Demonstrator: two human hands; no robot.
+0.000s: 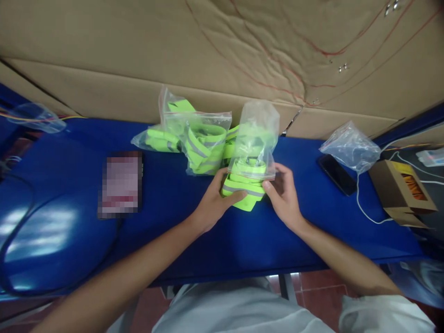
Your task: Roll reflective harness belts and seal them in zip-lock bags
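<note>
A neon-yellow reflective strap (244, 188) with a grey stripe lies bundled at the mouth of a clear zip bag (261, 113), partly inside it. My left hand (219, 201) grips the bundle from the left, thumb across its front. On the right side, my right hand (283, 196) holds the edge of the bag mouth, its thumb against the strap; its fingertips are partly hidden behind the plastic. Just left stands another clear bag (208, 145) with a similar rolled strap in it. More neon strap (161, 140) in plastic lies farther left.
On the blue table (173, 240) are a pixelated flat object (120, 185) at left, and a black phone (336, 175), an empty plastic bag (351, 145) and an open cardboard box (398, 189) at right. A cardboard panel (121, 88) rises behind; a white cable (364, 210) trails near the box.
</note>
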